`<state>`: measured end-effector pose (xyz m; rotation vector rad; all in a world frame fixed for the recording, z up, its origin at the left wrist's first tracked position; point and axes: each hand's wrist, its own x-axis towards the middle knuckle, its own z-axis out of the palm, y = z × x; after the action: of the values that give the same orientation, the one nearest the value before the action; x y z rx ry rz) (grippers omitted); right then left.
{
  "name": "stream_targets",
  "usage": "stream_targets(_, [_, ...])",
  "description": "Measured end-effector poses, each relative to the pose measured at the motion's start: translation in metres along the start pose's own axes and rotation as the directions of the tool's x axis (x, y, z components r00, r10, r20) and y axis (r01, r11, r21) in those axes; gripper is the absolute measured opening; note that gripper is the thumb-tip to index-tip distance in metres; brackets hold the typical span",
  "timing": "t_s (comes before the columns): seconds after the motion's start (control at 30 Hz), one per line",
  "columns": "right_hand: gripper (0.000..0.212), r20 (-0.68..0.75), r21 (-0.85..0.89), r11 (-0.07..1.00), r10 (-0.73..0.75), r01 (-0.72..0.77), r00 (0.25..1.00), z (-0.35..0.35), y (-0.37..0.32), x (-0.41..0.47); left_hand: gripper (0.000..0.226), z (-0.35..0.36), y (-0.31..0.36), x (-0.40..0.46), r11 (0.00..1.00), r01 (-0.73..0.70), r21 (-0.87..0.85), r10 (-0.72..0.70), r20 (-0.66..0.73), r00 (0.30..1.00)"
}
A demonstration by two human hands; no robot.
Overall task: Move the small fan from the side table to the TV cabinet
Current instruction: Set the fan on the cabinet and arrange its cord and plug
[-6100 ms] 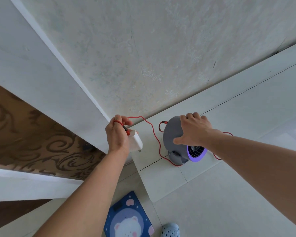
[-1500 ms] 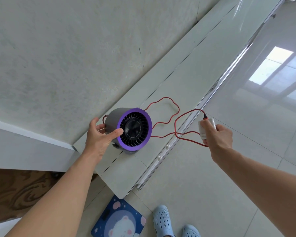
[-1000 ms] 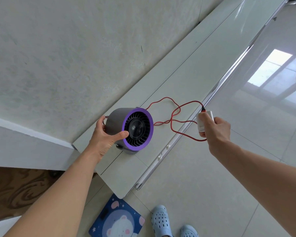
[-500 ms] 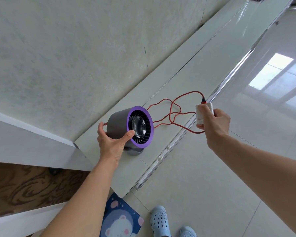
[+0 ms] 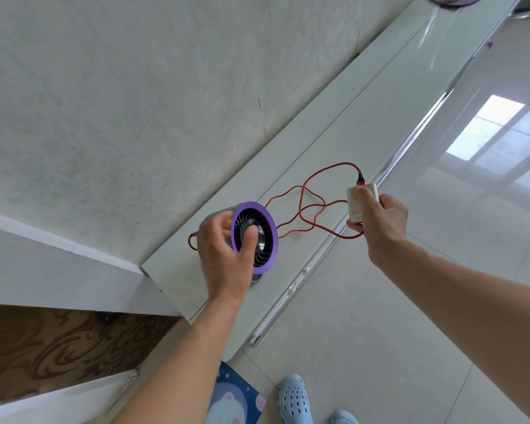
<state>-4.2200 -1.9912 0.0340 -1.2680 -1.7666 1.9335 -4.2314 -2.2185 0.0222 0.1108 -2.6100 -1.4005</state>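
Observation:
The small fan (image 5: pixel 265 240), grey with a purple front ring, stands on the white TV cabinet top (image 5: pixel 334 133) near its left end, its grille facing right. My left hand (image 5: pixel 224 255) straddles the ring, thumb across the grille and fingers on the grey housing; the hand is blurred. My right hand (image 5: pixel 383 221) is closed around a white charger plug (image 5: pixel 357 198), held above the cabinet's front edge. A red cable (image 5: pixel 302 206) loops over the cabinet top from the plug to the back of the fan.
A pale wall rises behind the cabinet. Glossy floor tiles lie to the right. A blue mat with a bear picture (image 5: pixel 233 399) and my light-blue slippers (image 5: pixel 294 399) are on the floor below. A brown patterned panel (image 5: pixel 58 347) is at lower left. A dark round object (image 5: pixel 450 0) sits at the cabinet's far end.
My left hand slid from the fan's grey body forward over the purple ring, and the fan turned further right. My right hand with the plug stayed almost in place.

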Motion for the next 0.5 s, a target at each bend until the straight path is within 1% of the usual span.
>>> stream_targets(0.03, [0.026,0.007,0.024,1.0,0.019,-0.019,1.0,0.0,-0.003,0.0,0.021,0.008,0.014,-0.002,0.99,0.084,-0.114,-0.069,0.128,0.989])
stream_targets(0.07, [0.028,0.017,0.052,0.998,0.044,-0.045,0.999,0.0,-0.006,-0.001,0.018,0.018,0.027,-0.006,0.95,0.235,-0.206,-0.172,0.285,0.943])
stream_targets(0.1, [0.029,0.029,0.083,0.994,0.073,-0.075,0.997,0.0,-0.009,-0.002,0.028,0.028,0.039,-0.009,0.874,0.416,-0.251,-0.279,0.441,0.853])
stream_targets(0.13, [0.03,0.04,0.118,0.988,0.1,-0.104,0.994,0.0,-0.013,-0.003,0.041,0.039,0.051,-0.012,0.78,0.583,-0.229,-0.373,0.579,0.725])
stream_targets(0.17, [0.031,0.049,0.158,0.979,0.123,-0.129,0.991,0.0,-0.017,-0.004,0.054,0.048,0.062,-0.014,0.688,0.702,-0.181,-0.433,0.675,0.598])
stream_targets(0.2, [0.032,0.058,0.2,0.968,0.14,-0.149,0.988,0.0,-0.022,-0.006,0.065,0.056,0.072,-0.014,0.603,0.784,-0.148,-0.459,0.739,0.493])
stream_targets(0.23, [0.032,0.069,0.24,0.956,0.155,-0.167,0.986,0.0,-0.028,-0.007,0.075,0.064,0.081,-0.012,0.52,0.843,-0.139,-0.456,0.789,0.411])
stream_targets(0.27, [0.032,0.081,0.276,0.944,0.166,-0.182,0.983,0.0,-0.034,-0.008,0.083,0.07,0.088,-0.008,0.442,0.884,-0.154,-0.425,0.832,0.358])
stream_targets(0.3, [0.032,0.092,0.308,0.932,0.173,-0.193,0.981,0.0,-0.041,-0.009,0.089,0.076,0.096,-0.003,0.378,0.907,-0.184,-0.375,0.866,0.332])
stream_targets(0.33, [0.032,0.101,0.333,0.921,0.178,-0.202,0.979,0.0,-0.048,-0.01,0.095,0.079,0.103,0.006,0.322,0.92,-0.221,-0.323,0.888,0.326])
stream_targets(0.37, [0.031,0.11,0.352,0.913,0.177,-0.205,0.978,-0.001,-0.054,-0.01,0.099,0.08,0.109,0.016,0.273,0.925,-0.264,-0.286,0.896,0.34])
stream_targets(0.43, [0.029,0.137,0.381,0.902,0.164,-0.205,0.977,-0.003,-0.066,-0.011,0.098,0.079,0.118,0.039,0.169,0.919,-0.355,-0.243,0.889,0.388])
stream_targets(0.5, [0.027,0.165,0.396,0.896,0.147,-0.202,0.975,-0.006,-0.077,-0.01,0.096,0.073,0.124,0.06,0.105,0.906,-0.409,-0.212,0.881,0.422])
